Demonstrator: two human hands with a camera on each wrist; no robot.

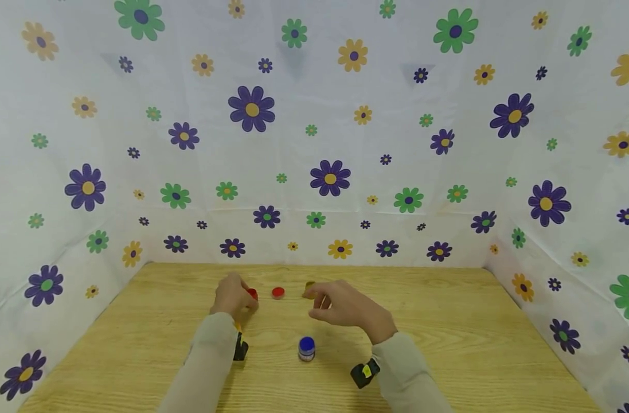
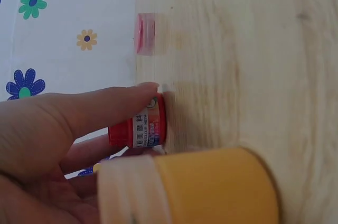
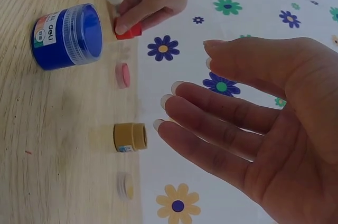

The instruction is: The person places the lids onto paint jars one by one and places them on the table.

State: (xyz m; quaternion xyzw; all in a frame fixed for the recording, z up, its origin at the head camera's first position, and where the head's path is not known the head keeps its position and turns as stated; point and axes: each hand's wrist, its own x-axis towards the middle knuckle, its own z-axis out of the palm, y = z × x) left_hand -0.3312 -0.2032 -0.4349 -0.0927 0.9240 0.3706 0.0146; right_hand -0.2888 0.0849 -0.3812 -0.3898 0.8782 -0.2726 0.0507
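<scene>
My left hand (image 1: 231,297) grips a small red paint jar (image 2: 148,123) at the back of the table, thumb on one side and fingers on the other. Its narrower red neck shows bare of a lid. Beside it lies a red lid (image 1: 277,293). My right hand (image 3: 253,123) hovers with loosely bent fingers and nothing between them. Close to its fingertips in the head view stands an ochre paint jar (image 3: 130,137), its neck uncovered. A yellowish lid (image 3: 125,186) lies past that jar.
A blue paint jar (image 1: 306,349) stands nearer me, between both forearms. An orange jar (image 2: 222,187) is close to my left wrist, mostly hidden by the arm in the head view. Flower-printed cloth (image 1: 329,137) rises behind the wooden table (image 1: 448,321) and along its sides.
</scene>
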